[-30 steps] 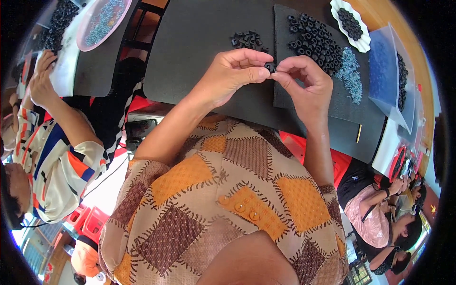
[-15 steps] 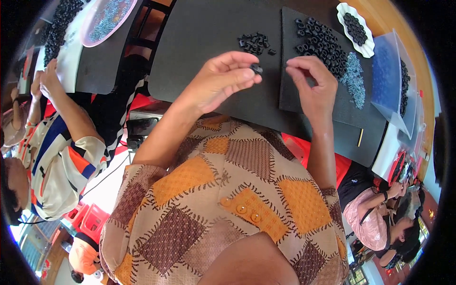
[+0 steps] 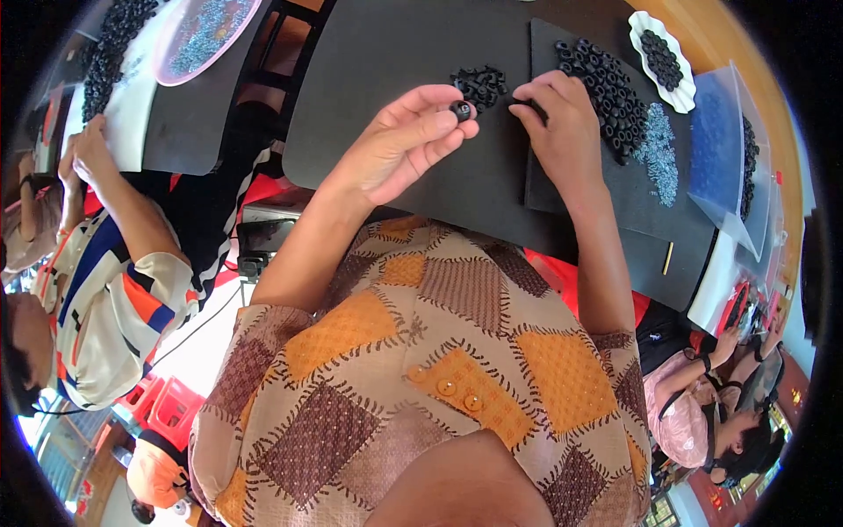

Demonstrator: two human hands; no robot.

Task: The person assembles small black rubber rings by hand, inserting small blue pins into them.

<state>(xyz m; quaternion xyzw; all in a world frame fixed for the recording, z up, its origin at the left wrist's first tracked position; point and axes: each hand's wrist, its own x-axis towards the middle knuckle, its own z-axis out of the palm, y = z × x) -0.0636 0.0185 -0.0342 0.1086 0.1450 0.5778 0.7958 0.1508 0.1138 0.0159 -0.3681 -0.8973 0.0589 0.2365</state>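
Observation:
My left hand (image 3: 413,140) pinches a small round black plastic part (image 3: 460,111) between thumb and fingertips, above the dark work surface. A round opening shows in the end of that part. My right hand (image 3: 569,132) reaches down beside the pile of small black parts (image 3: 481,86), palm down. Its thumb and index fingertips close around a loose small black part (image 3: 515,101), mostly hidden by the fingers. Beyond the right hand, many black ring-shaped parts (image 3: 606,88) lie on a dark mat (image 3: 546,189). Beside them is a heap of small clear bluish pieces (image 3: 657,154).
A white scalloped dish (image 3: 638,28) of black parts and a clear bluish plastic bin (image 3: 716,162) stand at the right. A thin yellowish stick (image 3: 668,258) lies near the right edge. At the left, a co-worker (image 3: 114,290) works at another table with a pink-rimmed basin (image 3: 161,66).
My right hand has moved left and forward from the mat's edge, down to the loose black part by the small pile. My left hand has shifted slightly, turning its part's round end into view.

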